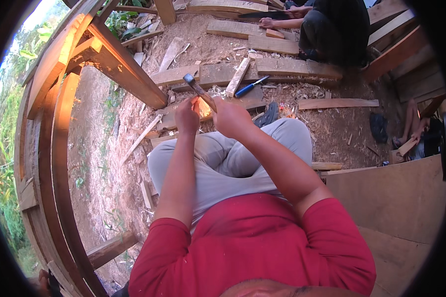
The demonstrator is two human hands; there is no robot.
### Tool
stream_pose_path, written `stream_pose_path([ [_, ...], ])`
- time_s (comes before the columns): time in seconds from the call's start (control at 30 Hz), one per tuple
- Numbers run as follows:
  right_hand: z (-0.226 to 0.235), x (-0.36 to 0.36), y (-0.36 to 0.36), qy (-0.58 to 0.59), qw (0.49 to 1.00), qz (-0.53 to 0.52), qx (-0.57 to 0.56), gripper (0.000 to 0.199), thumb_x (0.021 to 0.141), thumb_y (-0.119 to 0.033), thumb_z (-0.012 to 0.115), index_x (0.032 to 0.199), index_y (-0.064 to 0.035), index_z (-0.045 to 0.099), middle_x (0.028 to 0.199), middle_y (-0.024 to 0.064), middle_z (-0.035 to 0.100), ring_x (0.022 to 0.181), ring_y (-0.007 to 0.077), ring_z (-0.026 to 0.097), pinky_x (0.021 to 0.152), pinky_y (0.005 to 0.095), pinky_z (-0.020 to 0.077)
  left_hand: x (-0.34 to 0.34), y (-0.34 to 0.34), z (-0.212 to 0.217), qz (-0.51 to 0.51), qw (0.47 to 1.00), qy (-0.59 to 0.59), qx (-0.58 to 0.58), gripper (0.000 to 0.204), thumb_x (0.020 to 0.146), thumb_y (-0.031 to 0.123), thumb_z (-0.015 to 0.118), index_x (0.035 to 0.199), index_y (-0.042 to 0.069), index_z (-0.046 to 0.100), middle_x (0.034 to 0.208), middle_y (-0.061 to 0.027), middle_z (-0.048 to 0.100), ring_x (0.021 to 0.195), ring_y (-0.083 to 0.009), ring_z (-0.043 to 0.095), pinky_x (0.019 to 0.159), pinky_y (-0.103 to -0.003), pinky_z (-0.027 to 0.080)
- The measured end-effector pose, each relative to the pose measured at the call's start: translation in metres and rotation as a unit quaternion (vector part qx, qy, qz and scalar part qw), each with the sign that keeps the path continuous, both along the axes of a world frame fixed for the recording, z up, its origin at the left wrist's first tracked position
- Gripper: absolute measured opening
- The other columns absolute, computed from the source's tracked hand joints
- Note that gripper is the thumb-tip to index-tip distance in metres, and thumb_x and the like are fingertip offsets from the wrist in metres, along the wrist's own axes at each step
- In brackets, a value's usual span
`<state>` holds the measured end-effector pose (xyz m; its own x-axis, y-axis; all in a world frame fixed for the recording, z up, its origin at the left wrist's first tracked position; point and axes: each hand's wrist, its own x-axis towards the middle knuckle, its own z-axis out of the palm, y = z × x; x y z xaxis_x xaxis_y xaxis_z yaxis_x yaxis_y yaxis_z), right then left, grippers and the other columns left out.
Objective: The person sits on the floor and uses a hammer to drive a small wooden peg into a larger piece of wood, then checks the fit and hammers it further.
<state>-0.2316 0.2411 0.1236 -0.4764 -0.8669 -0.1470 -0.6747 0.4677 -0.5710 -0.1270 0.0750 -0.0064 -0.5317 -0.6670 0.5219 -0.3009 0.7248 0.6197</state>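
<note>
My right hand (231, 118) is closed round the wooden handle of a hammer (189, 79). The hammer tilts up and to the left, its dark metal head above my left hand. Close beside it, my left hand (187, 118) has its fingers pressed together; what they hold, if anything, is hidden behind the hand. A sunlit patch of wood (204, 108) shows between the two hands. Beyond them lies a blue-handled tool (246, 90), like a chisel, next to a short pale wooden stick (238, 77). Both rest by a long timber plank (218, 75).
Wood shavings and offcuts cover the dirt ground. A timber frame (129, 67) stands at the left. Another person (332, 29) crouches at the far right with a long dark blade; a further person (421, 131) holds wood at the right edge. A wide board (386, 198) lies at my right.
</note>
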Motion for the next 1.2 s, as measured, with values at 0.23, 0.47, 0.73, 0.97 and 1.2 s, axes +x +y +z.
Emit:
stream_pose_path([
  [0.23,-0.013,-0.002,0.013,0.011,0.999,-0.012,-0.029,0.032,0.101,-0.023,0.061,0.124,-0.0018,0.053,0.094,0.0277,0.073,0.088,0.0493,0.072,0.077,0.0605,0.0546,-0.009,0.008,0.006,-0.018,0.999,-0.010,-0.040,0.014,0.092,0.007,0.074,0.105,0.008,0.080,0.100,-0.0173,0.076,0.090,-0.0382,0.074,0.079,-0.044,0.058],
  [0.47,-0.011,-0.005,0.014,0.002,1.000,-0.020,0.007,0.034,0.100,-0.022,0.060,0.127,-0.0028,0.051,0.095,0.0254,0.075,0.090,0.0470,0.074,0.080,0.0592,0.0566,-0.010,0.011,-0.002,-0.008,1.000,0.008,0.009,0.016,0.093,0.010,0.076,0.108,0.008,0.081,0.100,-0.0177,0.077,0.090,-0.0374,0.074,0.079,-0.043,0.059],
  [0.73,-0.001,-0.012,0.010,0.025,0.999,-0.012,-0.024,0.032,0.100,-0.024,0.063,0.120,-0.0031,0.050,0.092,0.0271,0.073,0.088,0.0489,0.071,0.077,0.0610,0.0543,-0.014,0.005,0.003,0.001,1.000,-0.007,0.001,0.016,0.093,0.011,0.077,0.108,0.007,0.082,0.100,-0.0171,0.078,0.090,-0.0362,0.076,0.080,-0.041,0.060],
  [0.97,-0.003,-0.014,0.009,0.030,0.999,-0.011,-0.005,0.035,0.101,-0.024,0.061,0.129,-0.0045,0.051,0.099,0.0251,0.075,0.092,0.0460,0.074,0.080,0.0586,0.0562,-0.016,0.006,-0.006,0.005,1.000,-0.003,-0.027,0.018,0.091,0.014,0.078,0.108,0.010,0.082,0.090,-0.0163,0.076,0.082,-0.0375,0.074,0.072,-0.044,0.058],
  [1.2,0.009,-0.012,0.015,0.019,0.999,-0.032,-0.024,0.031,0.101,-0.024,0.063,0.121,-0.0028,0.053,0.093,0.0267,0.074,0.089,0.0482,0.072,0.077,0.0609,0.0551,-0.023,0.009,-0.002,0.003,1.000,-0.020,-0.019,0.019,0.092,0.010,0.074,0.110,0.011,0.082,0.098,-0.0149,0.077,0.088,-0.0361,0.074,0.076,-0.046,0.059],
])
